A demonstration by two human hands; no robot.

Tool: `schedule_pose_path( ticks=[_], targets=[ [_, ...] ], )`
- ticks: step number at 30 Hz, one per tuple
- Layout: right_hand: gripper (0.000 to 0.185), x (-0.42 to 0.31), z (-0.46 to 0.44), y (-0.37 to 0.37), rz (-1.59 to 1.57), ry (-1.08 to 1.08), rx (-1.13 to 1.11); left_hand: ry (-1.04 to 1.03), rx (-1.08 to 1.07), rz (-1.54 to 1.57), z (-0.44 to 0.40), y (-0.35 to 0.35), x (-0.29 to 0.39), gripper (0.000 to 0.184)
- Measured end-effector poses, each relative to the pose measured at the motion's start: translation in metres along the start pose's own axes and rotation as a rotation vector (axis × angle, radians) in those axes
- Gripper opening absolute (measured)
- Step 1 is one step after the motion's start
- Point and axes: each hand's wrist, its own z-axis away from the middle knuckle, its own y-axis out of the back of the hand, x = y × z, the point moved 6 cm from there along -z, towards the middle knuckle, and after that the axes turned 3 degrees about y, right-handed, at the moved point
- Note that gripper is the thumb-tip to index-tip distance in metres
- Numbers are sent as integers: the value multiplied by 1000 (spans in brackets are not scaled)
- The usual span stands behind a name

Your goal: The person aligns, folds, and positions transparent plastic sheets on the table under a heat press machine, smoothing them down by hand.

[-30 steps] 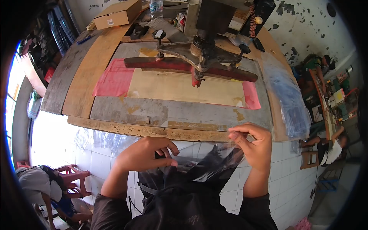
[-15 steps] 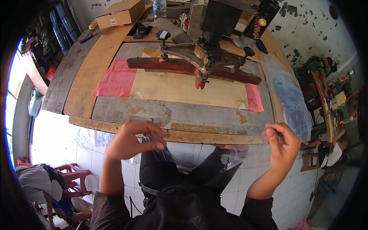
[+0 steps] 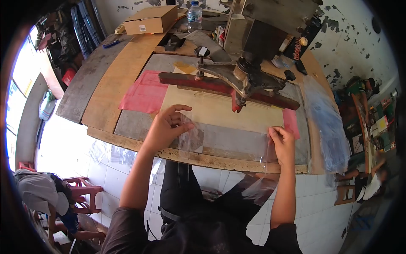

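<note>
A clear plastic sheet [image 3: 237, 142] stretches between both hands over the front of the work table. Its left end is by my left hand [image 3: 171, 127], whose thumb and fingers curve round its edge. My right hand [image 3: 281, 139] pinches the other end between thumb and fingertips. Behind the sheet, a cream panel [image 3: 220, 110] with pink patches [image 3: 146, 91] at its ends lies on the grey board [image 3: 135, 126]. Above the panel hangs a red press bar [image 3: 270, 98] on a dark metal bracket [image 3: 224, 72].
Stacked clear sheets [image 3: 325, 127] lie at the table's right side. A cardboard box [image 3: 151, 20] and a water bottle [image 3: 194, 17] stand at the back. One person [image 3: 46, 197] is at lower left by a red stool [image 3: 84, 194]; others are at far right.
Both hands have moved forward and up over the table edge with the clear sheet, after spreading apart. The view has shifted, and the press bar now appears further right.
</note>
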Motion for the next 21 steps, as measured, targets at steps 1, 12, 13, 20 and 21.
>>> schedule_pose_path(
  ticks=[1, 12, 13, 20, 21],
  targets=[
    [22, 2, 1, 1, -29, -26, 8, 25, 12, 0, 1, -1, -1, 42],
    [22, 4, 7, 2, -185, -86, 31, 13, 39, 38, 6, -3, -5, 38],
    [23, 3, 7, 1, -187, -77, 26, 22, 39, 68, 7, -3, -5, 38],
    [23, 1, 8, 3, -210, -62, 19, 59, 30, 40, 8, -3, -6, 38],
    [23, 1, 8, 3, -209, -64, 21, 60, 27, 40, 8, -4, -5, 38]
  ],
)
